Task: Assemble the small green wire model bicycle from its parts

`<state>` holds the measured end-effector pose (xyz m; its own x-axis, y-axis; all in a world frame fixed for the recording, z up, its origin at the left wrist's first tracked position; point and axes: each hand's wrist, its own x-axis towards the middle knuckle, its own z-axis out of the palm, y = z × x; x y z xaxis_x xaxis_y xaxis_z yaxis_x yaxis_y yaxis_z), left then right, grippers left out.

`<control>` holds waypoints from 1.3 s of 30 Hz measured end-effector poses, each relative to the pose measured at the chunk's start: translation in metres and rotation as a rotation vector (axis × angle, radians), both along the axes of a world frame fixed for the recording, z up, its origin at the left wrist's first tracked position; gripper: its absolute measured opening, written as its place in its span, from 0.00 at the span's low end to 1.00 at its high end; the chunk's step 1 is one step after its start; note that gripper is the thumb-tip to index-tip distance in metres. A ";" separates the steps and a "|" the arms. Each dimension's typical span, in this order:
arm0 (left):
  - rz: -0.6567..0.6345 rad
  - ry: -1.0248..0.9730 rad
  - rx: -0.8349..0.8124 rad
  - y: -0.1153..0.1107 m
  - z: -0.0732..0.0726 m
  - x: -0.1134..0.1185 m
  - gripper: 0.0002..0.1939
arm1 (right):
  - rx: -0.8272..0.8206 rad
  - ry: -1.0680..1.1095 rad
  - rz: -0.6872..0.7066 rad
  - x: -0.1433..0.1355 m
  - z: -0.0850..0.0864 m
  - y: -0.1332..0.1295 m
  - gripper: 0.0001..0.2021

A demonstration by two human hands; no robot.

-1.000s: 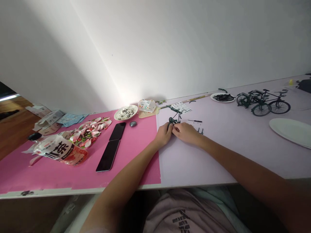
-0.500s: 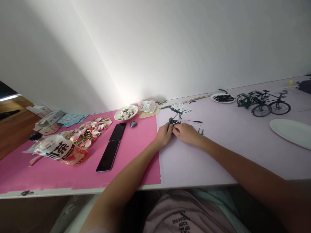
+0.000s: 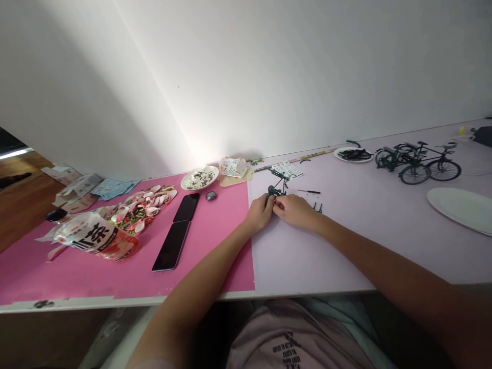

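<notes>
At the middle of the table, a small dark green bicycle frame (image 3: 280, 183) is held at its near end. My left hand (image 3: 260, 212) is closed on it from the left. My right hand (image 3: 292, 209) pinches close beside, its fingertips against the same part; what lies between the fingertips is too small to make out. Right of the hands are a thin black screwdriver (image 3: 312, 191) and small dark fork-like parts (image 3: 318, 207). Behind the frame lies a printed sheet (image 3: 288, 170).
Model bicycles (image 3: 417, 164) stand at the right, near a plate of black parts (image 3: 353, 155) and a white oval plate (image 3: 461, 207). Leftward are two phones (image 3: 171, 245), a mouse (image 3: 211, 196), a plate of pale pieces (image 3: 200, 179), petal-like pieces (image 3: 144, 207) and a bottle (image 3: 96, 237).
Both hands keep their hold on the bicycle frame, with only a very slight shift of the right fingers. The view has moved a little.
</notes>
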<state>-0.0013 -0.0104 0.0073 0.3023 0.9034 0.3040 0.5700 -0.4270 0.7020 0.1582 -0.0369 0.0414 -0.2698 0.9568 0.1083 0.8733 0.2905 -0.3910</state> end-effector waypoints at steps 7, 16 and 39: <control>0.007 0.015 0.005 0.000 0.001 0.000 0.18 | -0.001 -0.006 0.007 0.000 -0.004 0.003 0.17; 0.001 0.003 0.005 -0.001 0.001 0.000 0.17 | 0.003 0.030 0.013 0.002 -0.005 0.003 0.17; -0.006 -0.011 0.008 0.000 0.000 0.000 0.17 | -0.002 0.020 0.011 0.001 -0.002 0.002 0.18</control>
<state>-0.0013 -0.0101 0.0070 0.3040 0.8992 0.3147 0.5597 -0.4359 0.7048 0.1597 -0.0345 0.0390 -0.2779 0.9540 0.1124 0.8620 0.2993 -0.4091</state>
